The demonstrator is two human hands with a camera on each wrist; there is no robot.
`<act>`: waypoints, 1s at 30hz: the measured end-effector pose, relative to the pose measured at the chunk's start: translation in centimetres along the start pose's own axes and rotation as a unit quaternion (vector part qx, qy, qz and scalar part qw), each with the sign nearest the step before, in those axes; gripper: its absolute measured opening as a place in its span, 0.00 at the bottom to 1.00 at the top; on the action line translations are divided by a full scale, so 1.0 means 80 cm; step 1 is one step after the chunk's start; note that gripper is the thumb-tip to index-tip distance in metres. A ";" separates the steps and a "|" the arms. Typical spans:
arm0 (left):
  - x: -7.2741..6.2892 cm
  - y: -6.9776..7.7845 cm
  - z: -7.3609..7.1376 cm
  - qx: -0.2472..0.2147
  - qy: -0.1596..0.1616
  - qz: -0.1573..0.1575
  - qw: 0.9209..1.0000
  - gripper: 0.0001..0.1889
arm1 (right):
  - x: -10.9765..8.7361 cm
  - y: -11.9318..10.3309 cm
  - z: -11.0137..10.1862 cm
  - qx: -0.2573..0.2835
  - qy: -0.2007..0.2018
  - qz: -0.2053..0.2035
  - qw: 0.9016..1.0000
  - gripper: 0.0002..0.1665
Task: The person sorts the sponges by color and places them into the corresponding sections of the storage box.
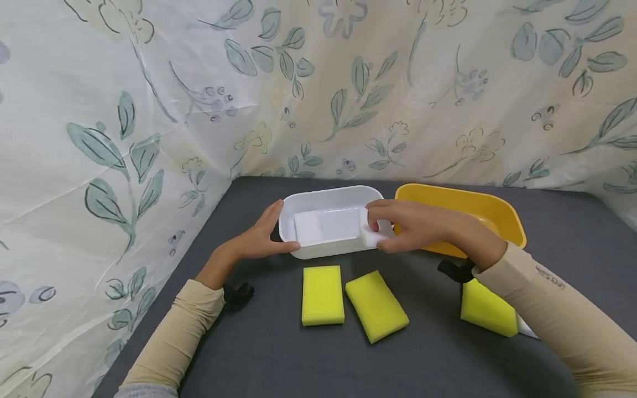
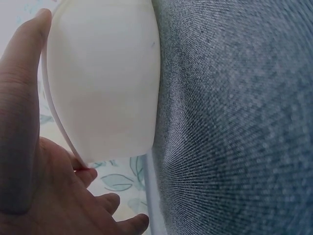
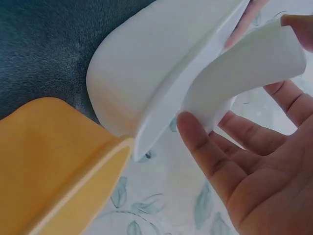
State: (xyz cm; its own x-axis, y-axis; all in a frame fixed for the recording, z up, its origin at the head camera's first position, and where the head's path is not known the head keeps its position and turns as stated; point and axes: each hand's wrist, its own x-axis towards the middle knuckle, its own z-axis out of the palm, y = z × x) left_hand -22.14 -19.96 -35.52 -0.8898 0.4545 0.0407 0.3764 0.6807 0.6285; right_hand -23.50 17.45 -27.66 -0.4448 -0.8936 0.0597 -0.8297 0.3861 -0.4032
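Observation:
A white plastic tub (image 1: 318,252) stands in front of me with a white sponge (image 1: 308,226) lying flat in its left end. My left hand (image 1: 260,236) spans that end, thumb on the near rim and fingers at the far corner. Over the tub's right end, my right hand (image 1: 412,225) pinches a second white sponge (image 1: 369,236) between thumb and fingers. The right wrist view shows this held sponge (image 3: 244,63) bent into a curve, overlapping the tub's rim.
A yellow tub (image 1: 438,200) stands to the right, partly behind my right forearm. Two yellow sponges (image 1: 322,296) lie nearer me on the dark grey cloth (image 1: 269,354). Another yellow sponge (image 1: 486,310) and a white piece (image 1: 525,327) show beside my right sleeve. Floral curtains (image 1: 318,110) hang behind.

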 end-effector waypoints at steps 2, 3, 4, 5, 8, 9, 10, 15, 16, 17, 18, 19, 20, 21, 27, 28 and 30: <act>0.000 0.000 0.000 -0.003 -0.001 -0.001 1.000 0.62 | 0.012 0.007 -0.001 0.011 -0.008 0.001 1.000 0.08; -0.001 0.000 -0.001 -0.004 -0.002 -0.004 1.000 0.62 | 0.018 0.010 -0.001 0.016 -0.013 0.004 1.000 0.07; -0.001 0.001 -0.001 -0.005 -0.003 -0.005 1.000 0.62 | 0.023 0.012 -0.001 0.022 -0.019 0.010 1.000 0.07; -0.001 0.000 -0.001 -0.005 -0.004 -0.006 1.000 0.63 | 0.027 0.015 -0.001 0.030 -0.024 0.015 0.999 0.07; 0.000 -0.002 -0.003 -0.002 -0.005 -0.006 1.000 0.63 | 0.040 0.025 -0.001 0.049 -0.032 0.038 0.998 0.07; 0.000 -0.002 -0.003 -0.002 -0.006 -0.007 1.000 0.63 | 0.045 0.028 -0.001 0.054 -0.034 0.047 0.997 0.07; 0.001 -0.002 -0.003 -0.001 -0.007 -0.007 1.000 0.63 | 0.049 0.031 -0.002 0.057 -0.037 0.057 0.996 0.07; 0.003 0.000 -0.007 -0.006 -0.007 -0.016 1.000 0.63 | 0.068 0.043 -0.006 0.053 -0.071 0.123 0.988 0.09; 0.002 0.000 -0.007 -0.008 -0.007 -0.016 1.000 0.63 | 0.071 0.044 -0.006 0.052 -0.080 0.136 0.986 0.09; 0.002 0.001 -0.007 -0.009 -0.006 -0.017 1.000 0.63 | 0.073 0.045 -0.005 0.053 -0.089 0.147 0.984 0.09; 0.001 0.002 -0.007 -0.010 -0.005 -0.017 1.000 0.63 | 0.076 0.046 -0.004 0.055 -0.096 0.155 0.982 0.09; 0.001 0.002 -0.007 -0.010 -0.005 -0.016 1.000 0.63 | 0.077 0.046 -0.003 0.057 -0.101 0.161 0.980 0.09; 0.000 0.002 -0.007 -0.010 -0.005 -0.017 1.000 0.63 | 0.079 0.047 -0.001 0.060 -0.107 0.166 0.979 0.09; 0.000 0.002 -0.007 -0.010 -0.005 -0.015 1.000 0.63 | 0.081 0.048 0.000 0.062 -0.112 0.170 0.977 0.09; 0.000 0.001 -0.004 -0.009 -0.005 -0.016 1.000 0.62 | 0.091 0.054 0.013 0.041 -0.133 0.177 0.974 0.09; 0.000 0.000 -0.003 -0.010 -0.004 -0.015 1.000 0.62 | 0.093 0.054 0.015 0.029 -0.133 0.178 0.975 0.09; 0.000 -0.001 -0.003 -0.012 -0.003 -0.014 1.000 0.62 | 0.098 0.053 0.020 0.007 -0.130 0.176 0.976 0.10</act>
State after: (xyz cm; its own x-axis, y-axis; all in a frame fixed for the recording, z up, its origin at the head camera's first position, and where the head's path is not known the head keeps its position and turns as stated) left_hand -22.22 -20.11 -35.38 -0.8982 0.4392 0.0183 0.3453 0.6792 0.6476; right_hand -29.95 11.69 -30.32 -0.5989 -0.7352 -0.3174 -0.6356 0.6775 -0.3702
